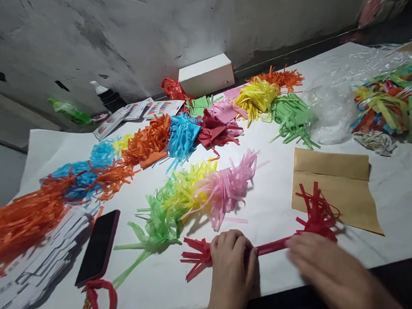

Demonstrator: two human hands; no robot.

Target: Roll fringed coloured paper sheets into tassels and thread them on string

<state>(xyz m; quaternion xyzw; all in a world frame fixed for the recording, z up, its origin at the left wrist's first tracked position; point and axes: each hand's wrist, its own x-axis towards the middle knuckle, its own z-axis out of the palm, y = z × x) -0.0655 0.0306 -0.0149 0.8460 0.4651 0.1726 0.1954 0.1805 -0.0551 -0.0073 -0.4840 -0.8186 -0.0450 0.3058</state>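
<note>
Now, head view:
Left hand: curled down, pressing the red paper roll at the table's near edge.
Right hand: blurred, flat over the roll; grip cannot be told.
Progress: middle rolled tight, both fringed ends loose.
Around: brown paper just behind; phone left; finished fringe bundles behind.

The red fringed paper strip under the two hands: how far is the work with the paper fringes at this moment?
Done, it seems: many fringed paper bundles lie on the white table sheet, such as the orange bundle and the pink bundle. In hand: the left hand and right hand press on the red fringed paper strip. Left: the uncut brown paper sheet.
</note>
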